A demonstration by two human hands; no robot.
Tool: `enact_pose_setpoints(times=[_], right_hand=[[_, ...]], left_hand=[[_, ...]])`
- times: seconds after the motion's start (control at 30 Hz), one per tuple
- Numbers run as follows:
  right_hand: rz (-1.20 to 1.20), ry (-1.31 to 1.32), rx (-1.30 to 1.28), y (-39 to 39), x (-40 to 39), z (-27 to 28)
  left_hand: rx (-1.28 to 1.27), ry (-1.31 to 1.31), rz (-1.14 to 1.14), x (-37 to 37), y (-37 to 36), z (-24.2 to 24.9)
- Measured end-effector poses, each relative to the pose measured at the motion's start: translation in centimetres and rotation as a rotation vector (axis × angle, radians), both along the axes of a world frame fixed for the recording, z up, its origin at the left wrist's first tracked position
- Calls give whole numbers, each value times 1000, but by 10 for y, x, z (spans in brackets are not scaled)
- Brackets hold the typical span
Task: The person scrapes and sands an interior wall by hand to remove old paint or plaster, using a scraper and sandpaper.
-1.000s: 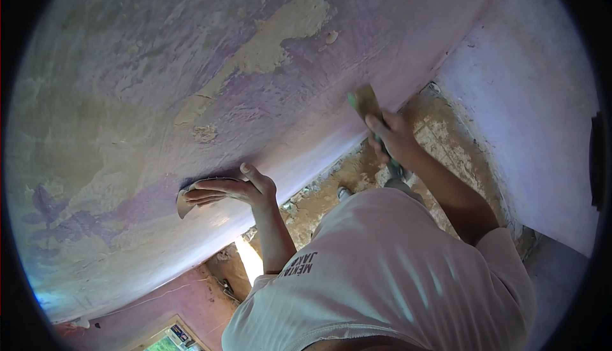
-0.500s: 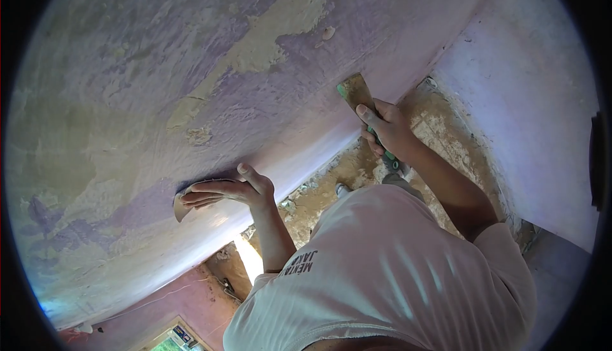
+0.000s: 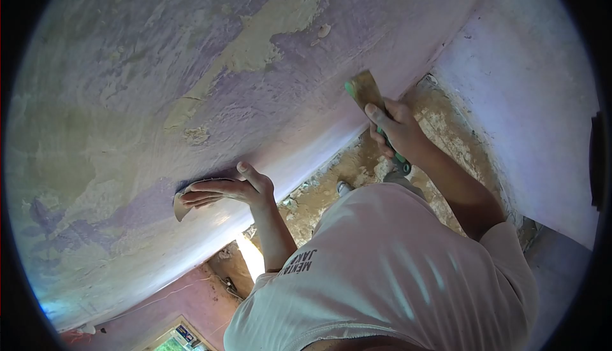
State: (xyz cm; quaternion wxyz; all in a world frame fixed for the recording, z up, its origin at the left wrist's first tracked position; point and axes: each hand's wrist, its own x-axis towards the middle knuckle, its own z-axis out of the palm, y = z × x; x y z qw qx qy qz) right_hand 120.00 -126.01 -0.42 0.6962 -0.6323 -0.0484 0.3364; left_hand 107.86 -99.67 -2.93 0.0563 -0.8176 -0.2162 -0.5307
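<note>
In my right hand (image 3: 396, 129) is a putty knife (image 3: 365, 90) with a wide, stained blade and a green and dark handle. My thumb lies along the handle near the blade, which points up towards the wall. My left hand (image 3: 233, 190) is at the purple wall (image 3: 274, 121), fingers straight and together, thumb raised. Beneath these fingers a thin curved sheet (image 3: 181, 207), tan with a dark edge, is held at the wall surface; its kind I cannot tell. Grey-beige filler patches (image 3: 255, 42) spread over the peeling purple paint.
A pale bluish wall (image 3: 529, 96) meets the worked wall at a corner on the right. Below lies a dusty brown floor (image 3: 440, 121) with debris along the wall's foot. A window (image 3: 175, 338) shows at the bottom left, near a pink wall (image 3: 172, 297).
My right hand has moved slightly to the right with the putty knife, whose blade is turned a little more upright. My left hand has stayed in place.
</note>
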Motion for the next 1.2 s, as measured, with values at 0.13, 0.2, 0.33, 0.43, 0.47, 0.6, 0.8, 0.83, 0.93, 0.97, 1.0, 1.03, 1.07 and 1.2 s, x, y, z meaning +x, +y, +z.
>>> enact_pose_setpoints(times=[0.13,0.2,0.33,0.43,0.47,0.6,0.8,0.83,0.93,0.97,1.0,1.03,1.07,1.2], right_hand=[[71,-24,32,11,11,6],[75,-11,78,10,13,2],[95,-36,63,-3,8,-6],[93,-63,73,-1,18,-8],[96,-97,100,3,27,-4],[109,-5,336,-18,33,-4],[98,123,362,-120,30,-50],[45,152,409,-140,25,-56],[-91,267,504,-209,38,-72],[-116,312,501,-230,45,-74],[-141,360,499,-249,54,-76],[-134,362,486,-266,61,-77],[-108,304,473,-271,-9,-40],[-104,328,605,-322,-3,-63]], left_hand=[[-7,-7,26,1,-2,1],[-12,-25,37,6,-3,0],[1,-58,74,7,0,-1],[13,-90,130,7,0,-3],[16,-104,135,9,-1,-1],[-136,-195,42,14,-29,14],[-229,-223,57,47,-89,30],[-228,-215,60,51,-102,33],[-181,-151,64,96,-146,29],[-179,-143,77,118,-159,22],[-176,-132,90,142,-171,15],[-172,-120,104,163,-181,8],[-155,-191,131,100,-178,37],[-84,-249,182,133,-193,35]])
